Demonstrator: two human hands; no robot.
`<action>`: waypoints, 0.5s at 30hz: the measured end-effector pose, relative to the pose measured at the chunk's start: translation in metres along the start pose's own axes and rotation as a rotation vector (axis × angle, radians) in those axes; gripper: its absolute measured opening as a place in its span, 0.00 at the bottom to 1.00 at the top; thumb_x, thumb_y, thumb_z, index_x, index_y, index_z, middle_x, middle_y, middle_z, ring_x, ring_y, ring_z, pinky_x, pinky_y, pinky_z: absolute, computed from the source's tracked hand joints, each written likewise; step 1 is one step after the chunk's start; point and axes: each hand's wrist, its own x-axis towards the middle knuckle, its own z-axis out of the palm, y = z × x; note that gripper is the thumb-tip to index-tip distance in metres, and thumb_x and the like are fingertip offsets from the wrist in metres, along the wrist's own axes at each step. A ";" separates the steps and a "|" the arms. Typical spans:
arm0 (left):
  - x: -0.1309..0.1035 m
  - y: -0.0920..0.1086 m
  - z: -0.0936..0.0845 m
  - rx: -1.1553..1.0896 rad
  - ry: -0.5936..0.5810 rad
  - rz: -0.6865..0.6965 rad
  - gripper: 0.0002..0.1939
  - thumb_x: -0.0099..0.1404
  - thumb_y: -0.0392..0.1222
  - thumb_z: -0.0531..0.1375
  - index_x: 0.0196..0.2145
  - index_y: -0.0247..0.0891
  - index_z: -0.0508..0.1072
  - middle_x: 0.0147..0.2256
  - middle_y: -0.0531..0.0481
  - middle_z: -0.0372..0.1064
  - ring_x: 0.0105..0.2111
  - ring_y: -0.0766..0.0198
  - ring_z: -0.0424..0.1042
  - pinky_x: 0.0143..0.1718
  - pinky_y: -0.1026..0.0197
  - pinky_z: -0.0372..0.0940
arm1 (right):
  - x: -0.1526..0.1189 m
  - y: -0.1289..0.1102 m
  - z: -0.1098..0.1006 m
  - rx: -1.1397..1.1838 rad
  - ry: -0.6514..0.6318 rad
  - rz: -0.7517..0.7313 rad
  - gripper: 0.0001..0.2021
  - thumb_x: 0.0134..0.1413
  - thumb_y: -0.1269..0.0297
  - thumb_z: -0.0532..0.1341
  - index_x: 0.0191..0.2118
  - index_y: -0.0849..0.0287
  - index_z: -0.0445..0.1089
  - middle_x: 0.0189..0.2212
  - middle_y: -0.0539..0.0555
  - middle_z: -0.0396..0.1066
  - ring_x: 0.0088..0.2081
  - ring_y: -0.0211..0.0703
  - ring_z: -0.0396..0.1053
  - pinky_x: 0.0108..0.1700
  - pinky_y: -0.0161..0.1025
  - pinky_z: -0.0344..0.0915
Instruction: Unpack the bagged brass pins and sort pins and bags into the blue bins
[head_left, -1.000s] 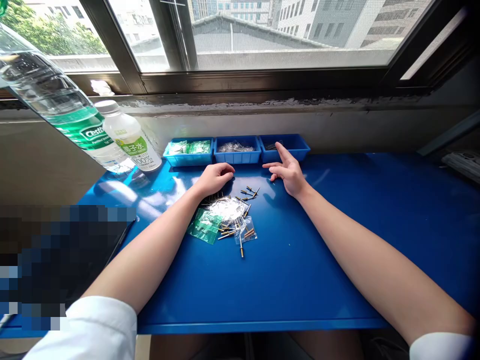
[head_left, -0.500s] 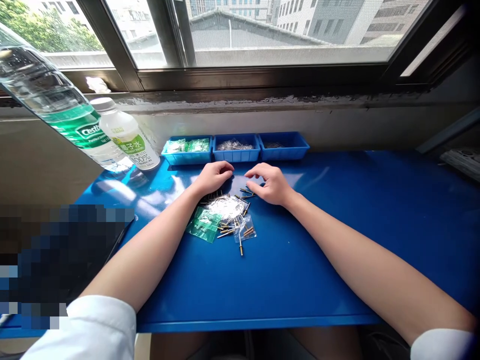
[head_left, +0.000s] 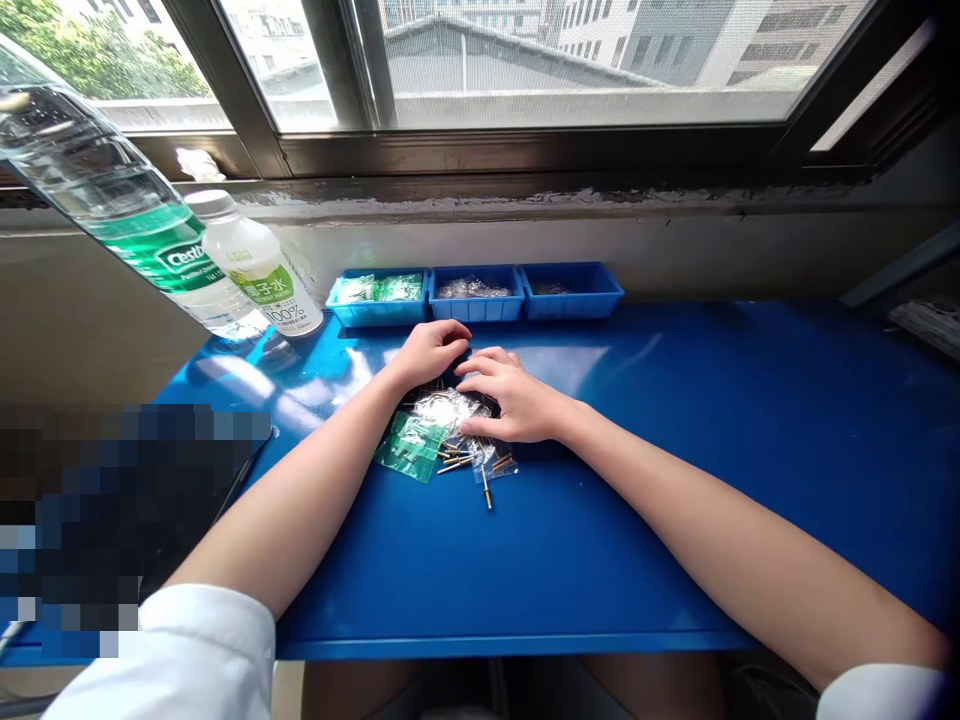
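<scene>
My left hand (head_left: 433,354) rests on the blue table at the back edge of a small pile, its fingers curled; whether they hold anything is hidden. Over the right side of the pile is my right hand (head_left: 510,396), palm down, thumb and fingers apart, with nothing visible held. Between and below the hands lie shiny clear plastic bags (head_left: 444,409), a green plastic bag (head_left: 412,446) and several metal pins with brass-coloured ends (head_left: 456,462). One pin (head_left: 487,493) points toward the front of the table.
Three blue bins (head_left: 476,308) stand in a row by the wall, holding green packets, clear packets and small dark parts. A large water bottle (head_left: 161,240) and a white bottle (head_left: 262,275) stand at the back left. A pixelated dark area covers the lower left.
My right hand has moved left and slightly toward me, from beside the pile to over it. My left hand has stayed nearly in place. The view has shifted slightly.
</scene>
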 end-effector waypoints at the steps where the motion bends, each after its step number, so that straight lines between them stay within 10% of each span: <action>1: 0.000 0.000 0.000 -0.001 0.000 -0.001 0.15 0.60 0.44 0.55 0.39 0.35 0.76 0.37 0.48 0.76 0.35 0.61 0.72 0.38 0.62 0.66 | 0.000 0.001 0.000 0.023 0.011 -0.003 0.20 0.50 0.51 0.65 0.45 0.58 0.72 0.52 0.61 0.68 0.57 0.57 0.56 0.58 0.57 0.55; 15: 0.000 -0.002 0.000 0.003 0.000 0.011 0.14 0.61 0.43 0.55 0.39 0.36 0.76 0.38 0.48 0.76 0.36 0.61 0.72 0.39 0.62 0.66 | 0.001 0.001 -0.004 0.187 0.143 0.061 0.02 0.50 0.69 0.63 0.32 0.57 0.72 0.33 0.54 0.75 0.46 0.49 0.65 0.50 0.50 0.61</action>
